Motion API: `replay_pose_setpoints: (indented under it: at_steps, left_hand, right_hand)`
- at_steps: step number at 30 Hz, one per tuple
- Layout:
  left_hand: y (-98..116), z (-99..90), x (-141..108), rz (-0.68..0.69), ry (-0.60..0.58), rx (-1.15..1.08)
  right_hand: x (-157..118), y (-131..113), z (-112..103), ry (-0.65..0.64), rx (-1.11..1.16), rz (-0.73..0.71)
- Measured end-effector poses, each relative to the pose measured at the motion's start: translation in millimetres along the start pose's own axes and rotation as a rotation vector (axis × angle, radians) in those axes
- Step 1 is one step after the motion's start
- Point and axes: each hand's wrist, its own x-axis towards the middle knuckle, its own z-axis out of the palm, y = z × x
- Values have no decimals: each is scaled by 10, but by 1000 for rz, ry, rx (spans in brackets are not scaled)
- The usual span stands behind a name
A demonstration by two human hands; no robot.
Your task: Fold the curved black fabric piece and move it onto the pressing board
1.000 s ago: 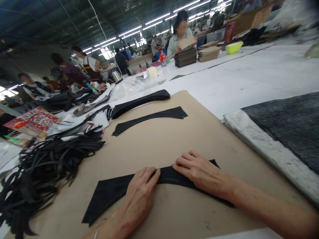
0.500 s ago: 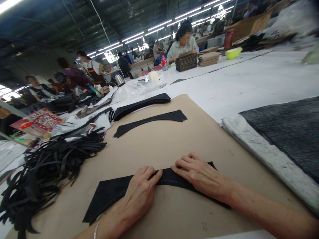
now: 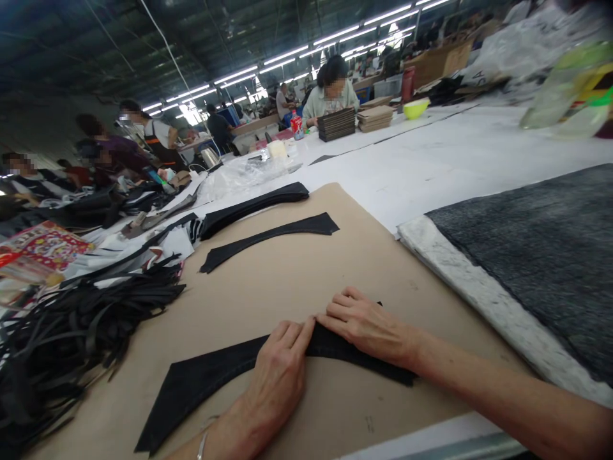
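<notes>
A curved black fabric piece (image 3: 211,377) lies on the brown board (image 3: 268,287) in front of me. My left hand (image 3: 283,364) rests on its middle, thumb and fingers pressed together at the upper edge. Close beside it, my right hand (image 3: 361,322) presses the same edge with its fingertips and covers part of the right half. The two hands nearly touch. Farther up the board lie a single narrow black piece (image 3: 272,237) and a stack of similar black pieces (image 3: 253,207).
Black strips (image 3: 90,319) are heaped at the left. A dark grey fabric sheet (image 3: 531,249) over white padding lies at the right. Across the white table (image 3: 460,153), a person (image 3: 330,92) sits behind stacked pieces, beside a green bowl (image 3: 416,108).
The view has shifted, moving most things left. My fingertips have come closer together on the fabric's upper edge. Green-tinted bottles now show more fully at the right.
</notes>
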Motion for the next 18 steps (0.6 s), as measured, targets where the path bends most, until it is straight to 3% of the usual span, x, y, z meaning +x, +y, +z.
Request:
replay_pose_setpoints:
  at_steps: [12,18]
  left_hand:
    - [84,-57,89,-37,-87,153]
    - [88,-19,170,44,-67,59]
  right_hand:
    - [-339,144,-8,9,4,53]
    - [-396,167,-20,20,-1,63]
